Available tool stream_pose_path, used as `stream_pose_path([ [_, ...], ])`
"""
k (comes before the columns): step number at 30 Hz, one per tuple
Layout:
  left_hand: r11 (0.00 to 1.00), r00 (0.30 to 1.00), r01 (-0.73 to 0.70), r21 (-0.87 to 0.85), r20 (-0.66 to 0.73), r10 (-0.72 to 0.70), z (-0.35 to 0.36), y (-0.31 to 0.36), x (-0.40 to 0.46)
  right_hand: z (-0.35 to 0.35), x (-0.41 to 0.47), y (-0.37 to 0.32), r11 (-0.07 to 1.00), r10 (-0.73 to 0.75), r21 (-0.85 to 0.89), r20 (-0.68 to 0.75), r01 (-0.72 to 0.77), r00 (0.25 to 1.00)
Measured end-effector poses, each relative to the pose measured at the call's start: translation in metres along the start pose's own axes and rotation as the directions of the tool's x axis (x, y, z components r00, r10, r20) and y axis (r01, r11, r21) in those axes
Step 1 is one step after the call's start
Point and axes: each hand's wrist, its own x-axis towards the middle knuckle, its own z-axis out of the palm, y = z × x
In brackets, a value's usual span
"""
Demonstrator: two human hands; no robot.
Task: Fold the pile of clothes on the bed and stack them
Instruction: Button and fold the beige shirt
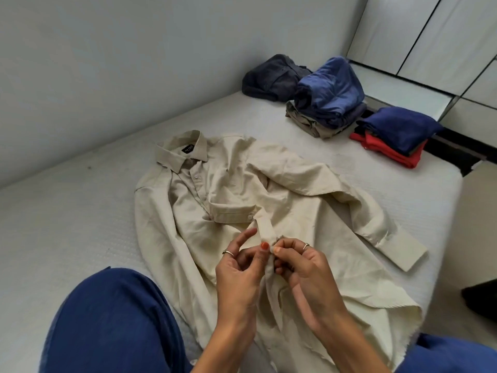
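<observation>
A beige button-up shirt [269,200] lies spread on the white bed [67,224], collar toward the wall, one sleeve folded across its chest and the other stretched to the right. Both hands meet over the shirt's front placket near the middle. My left hand [239,270] pinches the placket edge between thumb and fingers. My right hand [301,267] pinches the same strip of fabric from the other side, fingers curled. At the far end of the bed stand a folded stack of blue and khaki clothes [328,100] and a folded stack of navy and red clothes [395,135].
A dark grey crumpled garment [271,76] lies against the wall behind the stacks. My knees in blue trousers [113,319] sit at the bed's near edge. A white wall runs along the left; white wardrobe panels [443,36] stand at the right.
</observation>
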Motion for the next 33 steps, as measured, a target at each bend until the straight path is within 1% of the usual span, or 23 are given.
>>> stream_pose_path([
  [1,1.0,1.0,-0.001,0.009,0.012,0.001,0.0,0.002,-0.001,0.0,0.001,-0.003,0.995,0.053,0.079,0.033,-0.056,0.998],
  [2,0.999,1.0,-0.008,0.039,0.021,0.008,0.0,0.006,0.0,0.001,0.002,-0.008,0.989,0.089,0.115,0.064,-0.096,0.994],
  [4,0.989,0.998,-0.001,0.151,0.058,-0.008,-0.003,0.011,0.004,-0.002,0.006,-0.013,0.987,0.131,0.084,0.089,-0.139,0.987],
  [5,0.973,0.996,0.011,0.231,0.088,-0.032,-0.005,0.016,0.007,-0.003,0.008,-0.015,0.989,0.146,0.012,0.075,-0.147,0.986],
  [6,0.946,0.99,0.03,0.323,0.122,-0.073,-0.007,0.02,0.011,-0.006,0.01,-0.017,0.983,0.16,-0.095,0.039,-0.156,0.986],
  [7,0.903,0.979,0.046,0.427,0.159,-0.125,-0.009,0.027,0.015,-0.007,0.013,-0.018,0.959,0.159,-0.237,0.0,-0.155,0.987],
  [8,0.84,0.96,0.059,0.539,0.2,-0.196,-0.011,0.034,0.019,-0.011,0.016,-0.017,0.904,0.14,-0.401,-0.048,-0.147,0.989],
  [9,0.759,0.931,0.063,0.649,0.235,-0.278,-0.013,0.042,0.023,-0.017,0.019,-0.016,0.797,0.094,-0.589,-0.095,-0.132,0.991],
  [10,0.668,0.903,0.047,0.743,0.255,-0.346,-0.015,0.053,0.029,-0.021,0.025,-0.017,0.625,0.03,-0.772,-0.125,-0.116,0.992],
  [11,0.584,0.884,0.023,0.811,0.257,-0.391,-0.018,0.064,0.035,-0.026,0.028,-0.018,0.411,-0.027,-0.904,-0.139,-0.116,0.99],
  [12,0.519,0.887,-0.005,0.855,0.243,-0.392,-0.023,0.077,0.043,-0.026,0.031,-0.021,0.219,-0.079,-0.969,-0.137,-0.117,0.987],
  [13,0.474,0.905,-0.022,0.88,0.219,-0.365,-0.028,0.089,0.053,-0.027,0.035,-0.025,0.11,-0.116,-0.987,-0.129,-0.116,0.985],
  [14,0.45,0.928,-0.023,0.893,0.186,-0.323,-0.034,0.101,0.063,-0.026,0.04,-0.03,0.083,-0.142,-0.992,-0.111,-0.1,0.984],
  [17,0.422,0.991,-0.004,0.907,0.06,-0.12,-0.054,0.134,0.106,-0.014,0.074,-0.048,0.082,-0.208,-0.997,-0.017,0.0,0.978],
  [18,0.387,0.999,-0.008,0.922,0.021,-0.028,-0.063,0.142,0.123,-0.008,0.09,-0.054,0.068,-0.221,-0.997,0.022,0.038,0.975],
  [20,0.305,0.989,0.013,0.952,-0.057,0.139,-0.085,0.154,0.159,0.008,0.126,-0.063,0.021,-0.24,-0.994,0.098,0.106,0.966],
  [23,0.183,0.945,0.131,0.974,-0.178,0.274,-0.114,0.167,0.204,0.034,0.189,-0.074,-0.042,-0.26,-0.982,0.188,0.183,0.947],
  [25,0.108,0.924,0.218,0.97,-0.241,0.297,-0.127,0.169,0.227,0.051,0.231,-0.079,-0.104,-0.268,-0.972,0.232,0.211,0.935],
  [27,0.069,0.922,0.276,0.959,-0.285,0.262,-0.135,0.165,0.243,0.066,0.267,-0.08,-0.171,-0.266,-0.961,0.259,0.219,0.929],
  [29,0.062,0.934,0.301,0.952,-0.307,0.181,-0.14,0.157,0.255,0.077,0.301,-0.076,-0.235,-0.252,-0.946,0.28,0.222,0.926],
  [31,0.079,0.932,0.35,0.933,-0.356,0.069,-0.146,0.147,0.268,0.089,0.335,-0.069,-0.28,-0.221,-0.937,0.273,0.207,0.936],
  [32,0.087,0.928,0.365,0.927,-0.37,0.041,-0.149,0.142,0.274,0.096,0.35,-0.064,-0.292,-0.193,-0.934,0.269,0.207,0.943],
  [33,0.101,0.929,0.362,0.927,-0.367,0.044,-0.152,0.136,0.275,0.101,0.361,-0.058,-0.295,-0.16,-0.931,0.269,0.214,0.95],
])
